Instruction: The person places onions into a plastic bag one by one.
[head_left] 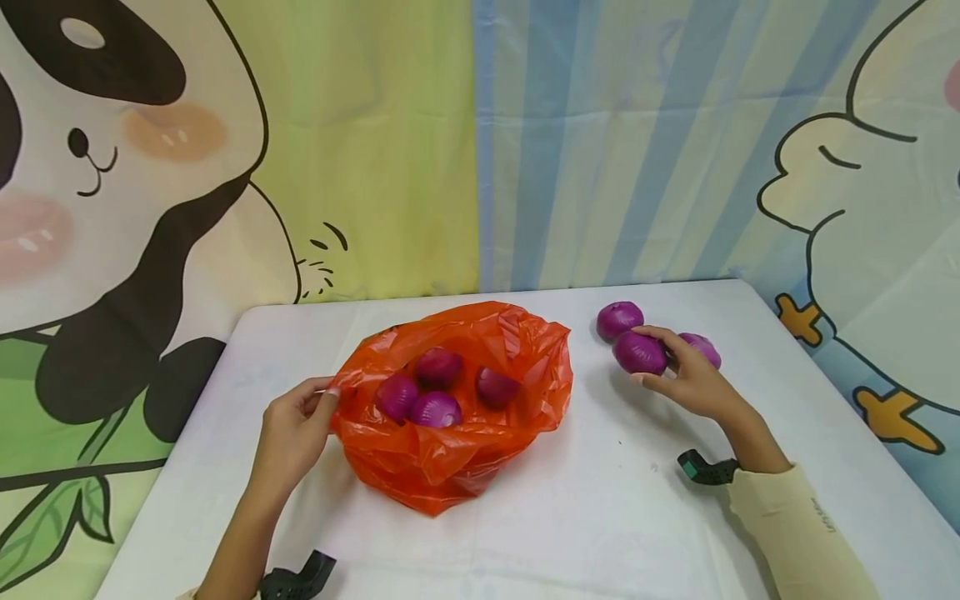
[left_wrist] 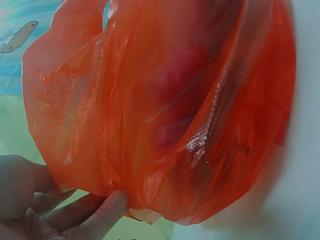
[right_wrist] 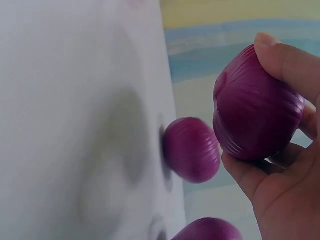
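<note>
We see the left grip (head_left: pixel 294 427) pinching the orange-red bag (head_left: pixel 438 462) by its rim, four onions (head_left: pixel 436 409) inside as far as the folds let us tell; the right grip (head_left: pixel 693 377) curls round a purple onion (head_left: pixel 639 353), held above the white bench (head_left: pixel 600 508) near two loose onions (head_left: pixel 619 320).

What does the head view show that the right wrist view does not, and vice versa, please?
Only the head view shows four round purple onions inside the crinkled orange-red plastic bag, the left hand pinching its rim, and the black-and-white cartoon panda.

Only the right wrist view shows the palm side of the right hand.

Both show that hand gripping one round purple onion, with two more onions on the white tabletop.
</note>
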